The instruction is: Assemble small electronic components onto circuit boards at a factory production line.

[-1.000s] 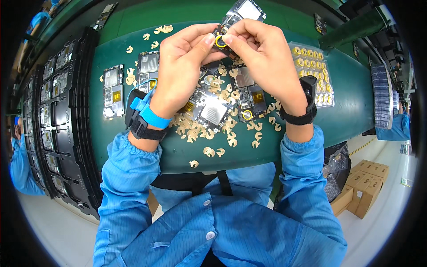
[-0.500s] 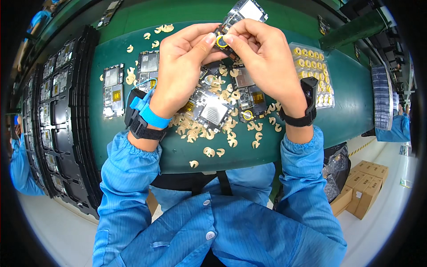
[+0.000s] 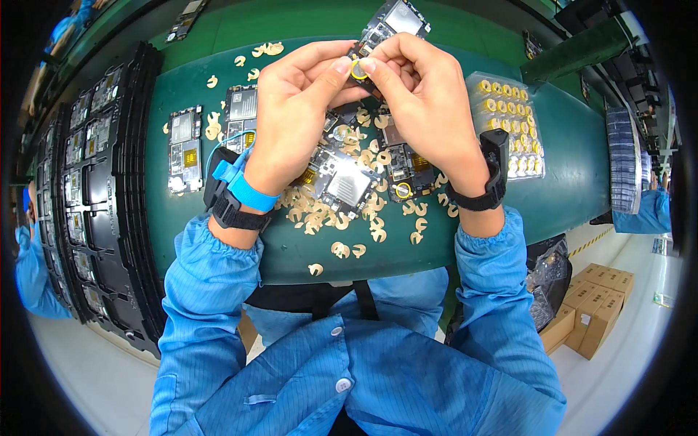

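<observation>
Up at the top of the view, above the far edge of the green table (image 3: 574,200), a circuit board (image 3: 398,22) is being held aslant, its upper end being tipped to the right. By the left hand (image 3: 294,109) the board's lower left side is being clamped, thumb on top and fingers curled beneath. By the right hand (image 3: 429,102) its right side is being gripped, with the thumb being laid toward the middle and the forefinger being bent over the edge.

And what a busy-looking piece is being shown! A bright, pale silver plate is being carried at the upper end, framed by dark board and small components. Lower down, a round disc (image 3: 357,70) with a vivid yellow rim and a greyish face is being framed between the 2 thumb tips. Some of the lower part is being hidden by fingers.

Below, cream notched pieces (image 3: 309,212) are being seen strewn everywhere, some being overlapped by a middle board (image 3: 349,183) whose plate is being lit to a glare. On the right-hand board (image 3: 414,171), 1 more yellow-rimmed disc (image 3: 403,190) is being carried near the lower end. At the left, 2 further boards (image 3: 185,149) are being displayed upright. Beyond the right wrist, rows of yellow-edged round parts (image 3: 509,107) are being held in a clear tray (image 3: 539,174).
</observation>
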Available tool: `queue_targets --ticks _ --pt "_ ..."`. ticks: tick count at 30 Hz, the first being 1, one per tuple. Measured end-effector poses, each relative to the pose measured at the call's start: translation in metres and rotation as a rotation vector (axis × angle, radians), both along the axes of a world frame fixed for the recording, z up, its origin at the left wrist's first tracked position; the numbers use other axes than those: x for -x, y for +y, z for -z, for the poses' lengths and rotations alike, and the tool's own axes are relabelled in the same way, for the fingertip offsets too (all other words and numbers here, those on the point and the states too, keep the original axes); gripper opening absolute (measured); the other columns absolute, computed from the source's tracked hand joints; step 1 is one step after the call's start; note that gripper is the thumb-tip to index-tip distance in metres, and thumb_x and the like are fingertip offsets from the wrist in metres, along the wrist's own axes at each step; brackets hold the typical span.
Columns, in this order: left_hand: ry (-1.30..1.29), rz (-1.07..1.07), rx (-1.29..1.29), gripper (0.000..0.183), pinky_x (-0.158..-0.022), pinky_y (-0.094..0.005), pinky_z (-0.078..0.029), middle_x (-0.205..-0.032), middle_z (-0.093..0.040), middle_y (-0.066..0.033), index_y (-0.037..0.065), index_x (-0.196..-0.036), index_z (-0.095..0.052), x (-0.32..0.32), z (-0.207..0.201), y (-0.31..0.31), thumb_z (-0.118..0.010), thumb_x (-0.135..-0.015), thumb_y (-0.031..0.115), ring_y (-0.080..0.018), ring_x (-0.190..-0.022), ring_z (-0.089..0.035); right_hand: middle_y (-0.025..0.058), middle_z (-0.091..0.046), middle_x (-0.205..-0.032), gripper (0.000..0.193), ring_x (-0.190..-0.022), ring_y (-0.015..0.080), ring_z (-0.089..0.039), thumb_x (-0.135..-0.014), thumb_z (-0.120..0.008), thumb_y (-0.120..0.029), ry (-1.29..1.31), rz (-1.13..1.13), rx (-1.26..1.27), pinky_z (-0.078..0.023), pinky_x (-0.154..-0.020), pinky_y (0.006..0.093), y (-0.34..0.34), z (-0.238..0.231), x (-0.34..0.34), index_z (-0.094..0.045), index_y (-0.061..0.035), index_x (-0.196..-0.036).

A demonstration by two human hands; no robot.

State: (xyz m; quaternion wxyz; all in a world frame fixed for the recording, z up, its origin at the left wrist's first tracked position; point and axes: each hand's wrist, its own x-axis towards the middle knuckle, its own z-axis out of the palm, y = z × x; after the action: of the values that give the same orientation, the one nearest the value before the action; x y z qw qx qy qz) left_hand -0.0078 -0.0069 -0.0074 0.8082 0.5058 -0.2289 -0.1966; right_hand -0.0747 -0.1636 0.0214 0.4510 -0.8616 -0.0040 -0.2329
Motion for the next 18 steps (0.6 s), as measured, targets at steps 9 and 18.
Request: queue_targets --ticks 9,18 --pt "-0.03 -0.042 -0.044 0.034 -0.085 -0.0273 -0.062 -0.113 -0.074 -0.0167 -0.009 -0.13 -0.062 0.0025 -0.0033 -0.0022 -0.066 -0.099 0.003 -0.0154 -0.097 -0.072 0.0115 -0.063 -0.068 0.014 -0.058 0.0189 -0.058 -0.089 -0.072 -0.009 -0.011 0.029 -0.021 -0.045 -0.056 0.0332 0.0004 -0.0001 -0.0008 -0.066 0.0027 -0.086" --pt "-0.03 -0.068 0.002 0.033 -0.083 -0.0259 -0.062 -0.111 -0.075 -0.0169 -0.011 -0.13 -0.061 0.0008 -0.0032 -0.0022 -0.064 -0.1 0.001 -0.0149 -0.094 -0.073 0.0095 -0.061 -0.07 0.011 -0.059 0.0179 -0.056 -0.087 -0.074 -0.007 -0.14 0.029 0.045 -0.044 -0.056 0.0318 0.0035 0.0003 -0.0014 -0.067 0.0017 -0.086"
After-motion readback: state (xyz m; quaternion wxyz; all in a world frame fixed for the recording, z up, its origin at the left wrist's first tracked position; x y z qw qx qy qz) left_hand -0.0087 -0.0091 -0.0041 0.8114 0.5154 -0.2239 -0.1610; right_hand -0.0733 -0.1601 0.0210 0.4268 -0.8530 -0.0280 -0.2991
